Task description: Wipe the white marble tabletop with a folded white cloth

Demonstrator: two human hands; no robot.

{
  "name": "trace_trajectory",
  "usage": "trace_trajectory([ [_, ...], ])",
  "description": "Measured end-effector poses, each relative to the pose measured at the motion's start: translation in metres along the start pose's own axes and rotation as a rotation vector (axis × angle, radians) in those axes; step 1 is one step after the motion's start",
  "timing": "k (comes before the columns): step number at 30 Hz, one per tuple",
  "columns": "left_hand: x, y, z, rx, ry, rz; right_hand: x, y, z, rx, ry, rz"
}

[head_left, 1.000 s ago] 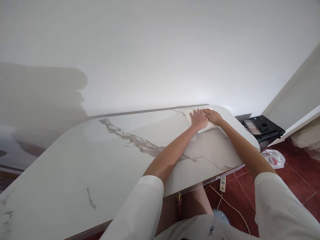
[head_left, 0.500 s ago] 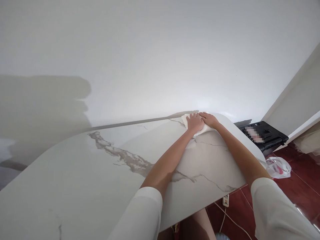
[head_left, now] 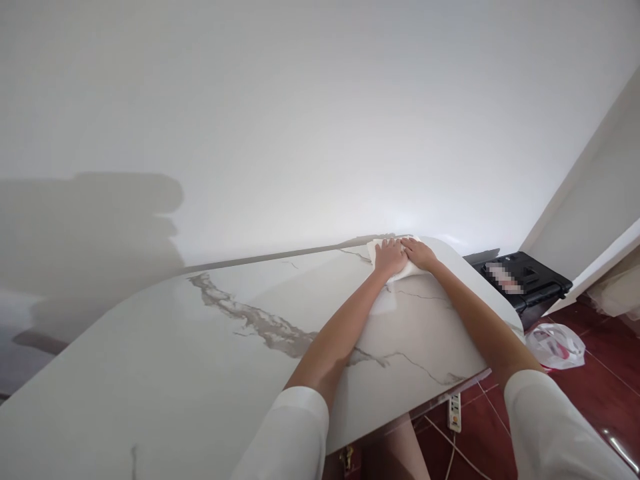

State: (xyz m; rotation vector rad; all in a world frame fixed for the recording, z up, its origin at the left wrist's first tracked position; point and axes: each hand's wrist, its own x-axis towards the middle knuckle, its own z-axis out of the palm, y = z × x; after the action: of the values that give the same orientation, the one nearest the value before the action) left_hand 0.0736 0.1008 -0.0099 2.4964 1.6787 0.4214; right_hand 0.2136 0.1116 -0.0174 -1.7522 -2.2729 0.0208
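My left hand (head_left: pixel 391 257) lies flat on a white cloth (head_left: pixel 411 268), fingers spread and pointing toward the wall. Close beside it, my right hand (head_left: pixel 420 255) rests on the same cloth with its fingers stretched out to the left. Both arms reach far forward, pressing the cloth onto a white marble-patterned tabletop (head_left: pixel 240 400) near its back right corner. Much of the cloth is covered by the hands; its left corner and front edge show.
A pale wall (head_left: pixel 300 120) runs along the table's back edge. Right of the table are a black hard case (head_left: pixel 545 277) and a white plastic bag (head_left: pixel 557 347) on the red tiled floor (head_left: pixel 600 380). Below the front edge lies a power strip (head_left: pixel 455 413) with a cable.
The view has tilted a little, so the table and wall shadow sit lower. Both hands stay on the cloth near the back edge, shifted slightly right along the table.
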Motion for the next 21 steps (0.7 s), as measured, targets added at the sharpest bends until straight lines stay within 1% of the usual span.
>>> trace_trajectory([
  [4, -0.013, 0.008, 0.001, 0.003, -0.003, -0.001, -0.017, -0.004, -0.003, 0.006, 0.015, -0.004],
  [10, -0.039, 0.024, -0.002, -0.011, -0.004, -0.03, -0.043, -0.008, -0.012, 0.041, -0.025, -0.016],
  [21, -0.079, 0.05, -0.005, -0.043, -0.012, -0.022, -0.088, -0.007, -0.019, 0.059, 0.004, -0.018],
])
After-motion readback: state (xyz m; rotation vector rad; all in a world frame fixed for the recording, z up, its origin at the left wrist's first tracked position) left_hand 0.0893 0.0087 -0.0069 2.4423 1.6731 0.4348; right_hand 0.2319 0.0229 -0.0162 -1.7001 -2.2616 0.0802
